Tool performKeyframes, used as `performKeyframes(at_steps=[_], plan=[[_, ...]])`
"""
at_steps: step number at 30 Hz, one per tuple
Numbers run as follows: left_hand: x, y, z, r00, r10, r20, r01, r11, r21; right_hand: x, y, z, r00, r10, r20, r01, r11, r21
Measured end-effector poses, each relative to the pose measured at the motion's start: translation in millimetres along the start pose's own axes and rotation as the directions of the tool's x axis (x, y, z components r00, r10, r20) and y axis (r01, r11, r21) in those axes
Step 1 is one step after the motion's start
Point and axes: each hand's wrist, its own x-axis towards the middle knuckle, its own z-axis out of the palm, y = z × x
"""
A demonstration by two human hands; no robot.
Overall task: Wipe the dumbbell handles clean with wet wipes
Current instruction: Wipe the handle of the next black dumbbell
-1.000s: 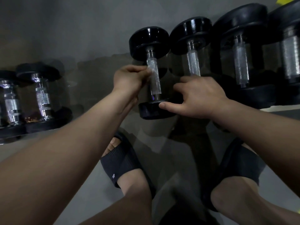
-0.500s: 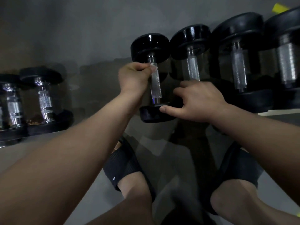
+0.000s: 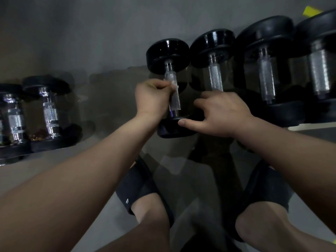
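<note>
Centre-left: open floor (image 3: 112, 91) between the small chrome dumbbells (image 3: 50, 113) and the centre dumbbell (image 3: 168, 51). Right side: neighbouring dumbbells (image 3: 265, 73) stand close-packed, heads near touching; only narrow gaps at the handles.

The dumbbell (image 3: 175, 100) lies mid-scene. Three more dumbbells (image 3: 266, 77) sit in a row just to its right, two small dumbbells (image 3: 50, 113) well apart at left, and feet (image 3: 143, 195) near.
</note>
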Motion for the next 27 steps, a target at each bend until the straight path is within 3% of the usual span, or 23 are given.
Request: performKeyframes(at_steps=[8, 10, 13, 15, 17, 21, 23, 25, 27], plan=[[12.0, 7.5, 14.8, 0.977, 0.179, -0.111, -0.163, 0.976, 0.146, 0.0, 0.6, 0.6, 1.0, 0.005, -0.003, -0.005, 1.0, 0.003], [6.3, 1.8, 15.8, 0.984, 0.108, -0.142, -0.105, 0.994, 0.029, 0.2, 0.7, 0.9, 1.0, 0.005, -0.001, -0.005, 1.0, 0.005], [8.5, -5.8, 15.8, 0.983, -0.107, -0.147, 0.075, 0.975, -0.209, 0.4, 1.5, 0.8, 1.0, 0.004, 0.0, -0.004, 1.0, 0.003], [17.8, -4.7, 16.3, 0.957, -0.269, -0.11, 0.204, 0.891, -0.405, 0.3, 1.8, 0.5, 1.0, 0.006, 0.002, -0.006, 1.0, 0.003], [25.7, -0.7, 16.7, 0.926, -0.376, 0.015, 0.321, 0.769, -0.552, 0.0, 1.8, 0.2, 1.0, 0.006, 0.0, -0.006, 1.0, 0.004], [37.0, 1.1, 13.9, 0.872, -0.425, 0.243, 0.488, 0.729, -0.479, -0.5, 2.1, -0.4, 1.0, 0.005, 0.008, -0.005, 1.0, -0.005], [41.1, 1.8, 13.0, 0.853, -0.429, 0.297, 0.52, 0.656, -0.547, 0.0, 1.8, -0.8, 1.0, 0.006, 0.008, -0.006, 1.0, -0.011], [38.8, 6.8, 14.3, 0.861, -0.416, 0.293, 0.5, 0.583, -0.641, 0.3, 1.2, -0.7, 1.0, 0.009, 0.009, -0.009, 1.0, -0.011], [34.2, 5.7, 19.2, 0.891, -0.399, 0.217, 0.433, 0.602, -0.671, 0.4, 0.8, -0.2, 1.0, 0.008, 0.011, -0.008, 1.0, -0.005]])
